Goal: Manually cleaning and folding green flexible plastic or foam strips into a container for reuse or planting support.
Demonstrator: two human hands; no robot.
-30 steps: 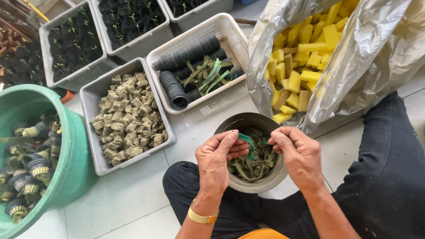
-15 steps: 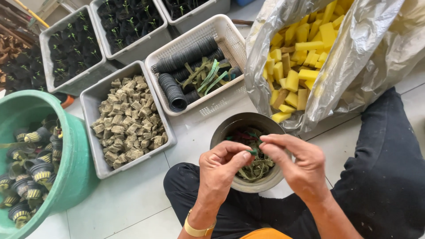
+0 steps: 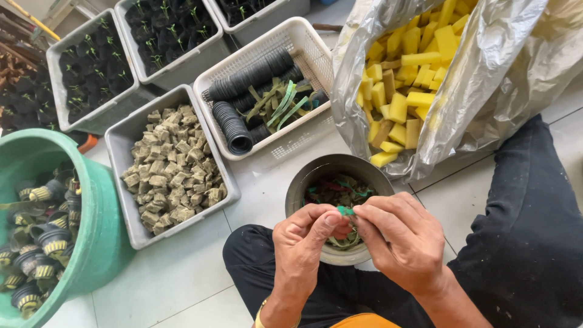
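Head view: we pinch a small green band (image 3: 345, 211) between left hand (image 3: 308, 240) and right hand (image 3: 405, 240), both closed on it above the one metal bowl (image 3: 303, 182). We judge it needs stretching open. Five trays, one green tub (image 3: 100, 225), one bag (image 3: 486, 79).

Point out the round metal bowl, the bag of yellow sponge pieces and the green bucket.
metal bowl (image 3: 303, 182), head view, bare left rim
bag of yellow sponge pieces (image 3: 480, 91), head view, crinkled silver side
green bucket (image 3: 100, 212), head view, right wall
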